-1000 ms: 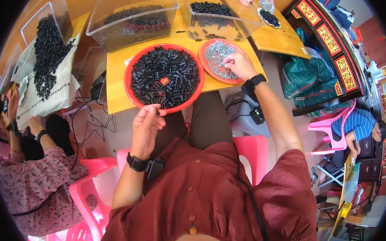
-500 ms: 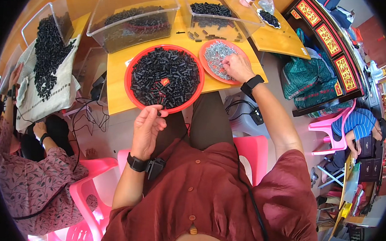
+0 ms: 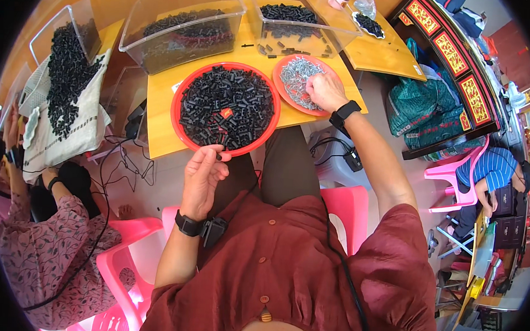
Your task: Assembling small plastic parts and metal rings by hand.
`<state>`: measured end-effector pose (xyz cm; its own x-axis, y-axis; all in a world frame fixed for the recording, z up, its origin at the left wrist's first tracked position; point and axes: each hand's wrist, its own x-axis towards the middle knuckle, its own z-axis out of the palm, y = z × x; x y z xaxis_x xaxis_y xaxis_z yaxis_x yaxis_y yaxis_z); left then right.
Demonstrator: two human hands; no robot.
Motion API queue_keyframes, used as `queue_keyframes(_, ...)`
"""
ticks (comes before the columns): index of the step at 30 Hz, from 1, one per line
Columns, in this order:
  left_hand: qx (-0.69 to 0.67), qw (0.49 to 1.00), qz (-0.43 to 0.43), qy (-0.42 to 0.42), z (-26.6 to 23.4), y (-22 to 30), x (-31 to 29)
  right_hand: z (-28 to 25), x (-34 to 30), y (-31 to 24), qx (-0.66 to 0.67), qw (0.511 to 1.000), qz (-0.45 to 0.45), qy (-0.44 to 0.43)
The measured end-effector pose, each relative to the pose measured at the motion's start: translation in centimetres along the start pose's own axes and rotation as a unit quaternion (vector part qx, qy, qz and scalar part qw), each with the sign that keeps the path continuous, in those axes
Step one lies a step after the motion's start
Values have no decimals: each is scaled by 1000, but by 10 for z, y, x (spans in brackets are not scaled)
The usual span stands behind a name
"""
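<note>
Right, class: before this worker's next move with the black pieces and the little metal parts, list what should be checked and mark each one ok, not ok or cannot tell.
1. Left hand has a small black piece pinched at its fingertips: ok.
2. Right hand rests in the small red plate of silvery metal parts: ok.
3. Right hand has actually picked up a metal part: cannot tell, the fingers hide it.
4. Large red tray of black pieces sits wholly on the yellow table: not ok, its near rim overhangs the edge.
5. Both hands apart, neither blocking the other: ok.
</note>
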<state>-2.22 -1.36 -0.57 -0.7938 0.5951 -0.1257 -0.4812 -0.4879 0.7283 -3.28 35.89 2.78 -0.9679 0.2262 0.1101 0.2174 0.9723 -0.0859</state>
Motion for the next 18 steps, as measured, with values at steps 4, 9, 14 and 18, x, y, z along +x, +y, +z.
queue_keyframes(4, -1, 1000, 0, 0, -1, 1, 0, 6, -2, 6, 21, 998, 11, 57)
queue_keyframes(9, 8, 1000, 1, 9, 0, 2, -3, -18, -11, -7, 254, 966, 38, 27)
queue_keyframes(14, -14, 999, -13, -28, -5, -1, 1, -37, -36, -55, 415, 909, 46, -8)
queue_keyframes(18, -25, 999, -27, -38, 3, 2, -1, -49, -66, -120, 524, 847, -13, -91)
